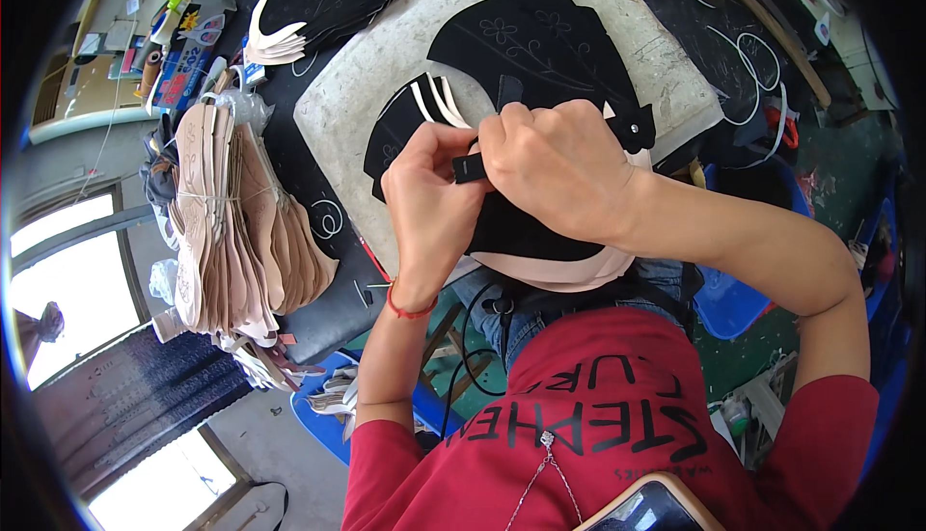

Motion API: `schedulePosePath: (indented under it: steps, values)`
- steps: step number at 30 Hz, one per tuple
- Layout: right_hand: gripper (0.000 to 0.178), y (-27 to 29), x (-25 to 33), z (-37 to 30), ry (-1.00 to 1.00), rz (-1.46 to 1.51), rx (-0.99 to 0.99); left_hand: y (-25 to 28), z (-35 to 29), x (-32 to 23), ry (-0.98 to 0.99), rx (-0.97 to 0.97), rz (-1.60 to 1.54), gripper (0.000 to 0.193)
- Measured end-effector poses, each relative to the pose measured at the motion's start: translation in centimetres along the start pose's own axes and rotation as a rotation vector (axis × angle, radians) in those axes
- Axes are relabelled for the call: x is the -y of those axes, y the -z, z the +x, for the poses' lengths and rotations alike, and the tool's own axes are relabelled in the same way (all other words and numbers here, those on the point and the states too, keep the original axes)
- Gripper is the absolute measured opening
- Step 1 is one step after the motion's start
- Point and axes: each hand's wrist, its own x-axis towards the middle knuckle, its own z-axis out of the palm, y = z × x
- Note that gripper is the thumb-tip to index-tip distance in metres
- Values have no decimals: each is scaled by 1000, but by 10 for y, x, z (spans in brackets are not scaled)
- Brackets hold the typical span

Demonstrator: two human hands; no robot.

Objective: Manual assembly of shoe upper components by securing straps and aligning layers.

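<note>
My left hand (429, 184) and my right hand (555, 160) meet above a pale slab (338, 97). Between them is a small black tab (470, 167) with a short pale mark. Left thumb and fingers pinch it, while the curled right fingers close on its other side, their tips hidden. Beneath and beyond the hands lie black cut shoe-upper pieces (531, 44) with stitched flower outlines. Narrow white strips (442, 102) show on the pieces by my left fingers. Closest to my body, a pale pink edge (559, 271) borders another black piece.
Tied bundles of beige cut pieces (207, 213) stand at the left table edge. More black pieces (323, 5) are stacked at the far left. White cord (748, 63) loops over the table's right side. Blue bins (733, 295) stand below on the right.
</note>
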Motion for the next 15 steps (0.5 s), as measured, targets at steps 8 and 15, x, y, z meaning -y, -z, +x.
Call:
schedulePosePath:
  steps: [8, 15]
  values:
    - [20, -8, -15, 1, -549, 841, 105, 9, 6, 12, 261, 80, -323, 16]
    - [24, -11, -21, 0, -656, 1151, 147, 7, 4, 10, 288, 65, -418, 20]
